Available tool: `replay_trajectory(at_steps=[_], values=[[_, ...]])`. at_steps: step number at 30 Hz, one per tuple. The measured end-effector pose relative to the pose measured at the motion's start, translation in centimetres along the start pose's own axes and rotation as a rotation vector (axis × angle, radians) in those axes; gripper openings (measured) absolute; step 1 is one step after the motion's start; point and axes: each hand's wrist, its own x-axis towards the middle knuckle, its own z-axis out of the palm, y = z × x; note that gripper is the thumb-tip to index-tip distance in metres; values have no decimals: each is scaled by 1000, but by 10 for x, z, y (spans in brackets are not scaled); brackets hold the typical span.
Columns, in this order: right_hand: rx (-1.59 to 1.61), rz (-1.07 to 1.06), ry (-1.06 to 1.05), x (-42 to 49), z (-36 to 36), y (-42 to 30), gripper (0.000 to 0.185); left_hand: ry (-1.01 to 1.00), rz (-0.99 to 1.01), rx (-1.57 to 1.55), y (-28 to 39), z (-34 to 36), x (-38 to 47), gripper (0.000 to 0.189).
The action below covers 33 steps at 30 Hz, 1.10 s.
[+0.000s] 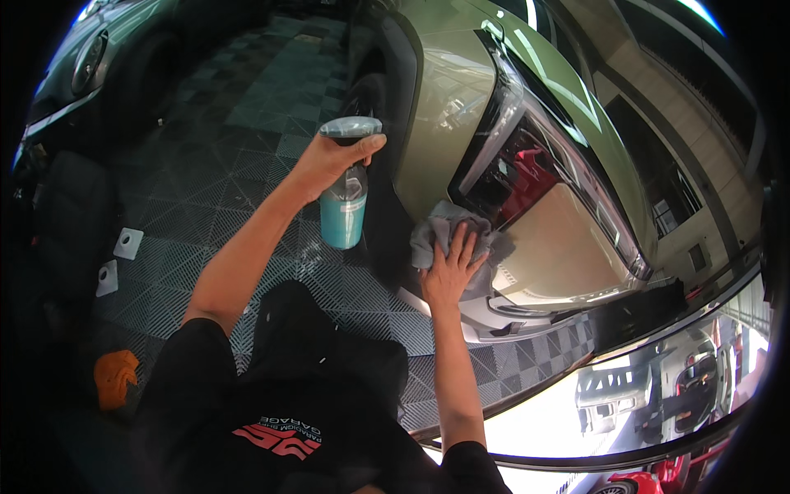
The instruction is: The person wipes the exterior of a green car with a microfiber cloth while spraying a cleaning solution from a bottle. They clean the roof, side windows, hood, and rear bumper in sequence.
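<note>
My left hand (341, 159) grips a clear spray bottle (344, 216) of blue liquid by its neck, just below the spray head. The bottle is upright over the tiled floor, beside the car's dark wheel arch. With its fingers spread, my right hand (452, 267) presses a crumpled grey cloth (445, 231) on the rear corner of an olive-green car (432, 133). The cloth lies just below the car's red tail light (524, 179), and part of it is hidden under the palm.
Black and grey interlocking floor tiles (278, 204) surround the car. Another car's headlight (91, 62) shows at the upper left. Two small white square pieces (128, 243) and an orange cloth (116, 378) are at the left. A curved glossy surface (617, 395) with reflections runs along the lower right.
</note>
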Motion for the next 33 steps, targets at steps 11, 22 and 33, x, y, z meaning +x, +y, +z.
replay_trajectory(at_steps=[11,22,33], values=[[-540,-239,-112,410,-103,-20,64,-222,-3,-286,-74,-15,-7,29],[-66,-709,-369,94,-9,-3,38,-299,-152,-274,-134,-66,-52,25],[-317,-175,193,148,2,29,72,-359,-303,-369,-146,-30,-51,23]])
